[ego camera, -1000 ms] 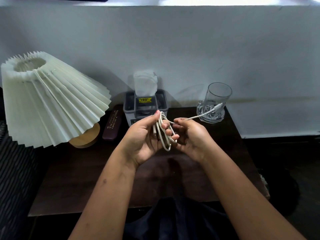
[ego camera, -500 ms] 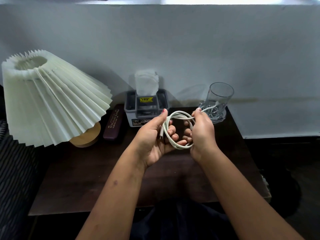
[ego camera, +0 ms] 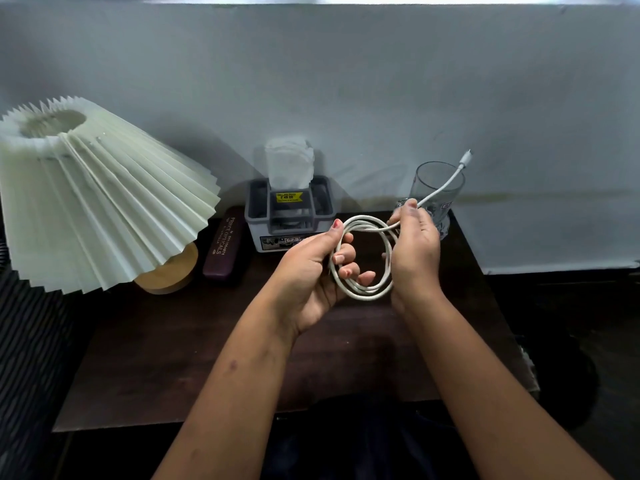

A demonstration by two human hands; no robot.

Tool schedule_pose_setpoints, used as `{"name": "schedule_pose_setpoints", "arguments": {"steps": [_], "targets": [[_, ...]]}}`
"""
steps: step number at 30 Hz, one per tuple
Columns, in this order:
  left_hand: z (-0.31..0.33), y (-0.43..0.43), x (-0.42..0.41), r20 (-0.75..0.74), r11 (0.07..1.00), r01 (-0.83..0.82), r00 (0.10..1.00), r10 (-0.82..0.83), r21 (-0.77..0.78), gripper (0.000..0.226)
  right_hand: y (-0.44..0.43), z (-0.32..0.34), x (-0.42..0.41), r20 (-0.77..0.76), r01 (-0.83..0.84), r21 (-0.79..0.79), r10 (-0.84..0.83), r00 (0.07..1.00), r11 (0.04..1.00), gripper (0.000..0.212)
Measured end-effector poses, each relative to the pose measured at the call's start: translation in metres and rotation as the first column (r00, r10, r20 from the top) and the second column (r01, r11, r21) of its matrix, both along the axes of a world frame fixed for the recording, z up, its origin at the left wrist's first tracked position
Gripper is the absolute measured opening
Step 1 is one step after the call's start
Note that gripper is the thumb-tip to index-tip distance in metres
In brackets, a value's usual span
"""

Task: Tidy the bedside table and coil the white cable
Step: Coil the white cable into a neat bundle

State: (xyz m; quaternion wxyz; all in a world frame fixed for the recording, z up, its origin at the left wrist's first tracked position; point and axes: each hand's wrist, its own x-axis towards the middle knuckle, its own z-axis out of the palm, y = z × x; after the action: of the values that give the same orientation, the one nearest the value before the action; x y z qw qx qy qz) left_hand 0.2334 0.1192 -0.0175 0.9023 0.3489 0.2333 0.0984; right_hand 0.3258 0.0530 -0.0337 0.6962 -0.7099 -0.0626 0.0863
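The white cable (ego camera: 360, 289) is wound into a round coil of several loops, held above the dark wooden bedside table (ego camera: 173, 358). My left hand (ego camera: 311, 271) grips the coil's left side, fingers curled through the loops. My right hand (ego camera: 414, 244) pinches the cable at the coil's upper right. The free end with its plug (ego camera: 465, 157) sticks up and to the right, in front of the glass.
A pleated cream lamp (ego camera: 97, 199) on a wooden base stands at the left. A dark glasses case (ego camera: 225, 247), a grey tissue holder (ego camera: 289, 213) and an empty glass (ego camera: 438, 192) line the back edge by the wall. The table's right edge drops to dark floor.
The narrow bundle has opened into a round coil. My right hand has moved up and right, and the free end now points upward instead of lying toward the glass.
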Motion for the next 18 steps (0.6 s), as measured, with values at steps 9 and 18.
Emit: {"name": "schedule_pose_setpoints", "arguments": {"steps": [9,18], "targets": [[-0.006,0.021,-0.002,-0.024,0.973,-0.229,0.973,0.230,0.027,0.030,-0.019,0.011,0.001,-0.102,-0.750,0.147,0.764,0.637,0.645,0.032],[-0.005,0.021,-0.002,-0.040,0.970,-0.240,0.970,0.241,0.031,0.030,-0.022,0.010,0.003,-0.196,-0.766,0.254,0.807,0.557,0.590,0.045]]}}
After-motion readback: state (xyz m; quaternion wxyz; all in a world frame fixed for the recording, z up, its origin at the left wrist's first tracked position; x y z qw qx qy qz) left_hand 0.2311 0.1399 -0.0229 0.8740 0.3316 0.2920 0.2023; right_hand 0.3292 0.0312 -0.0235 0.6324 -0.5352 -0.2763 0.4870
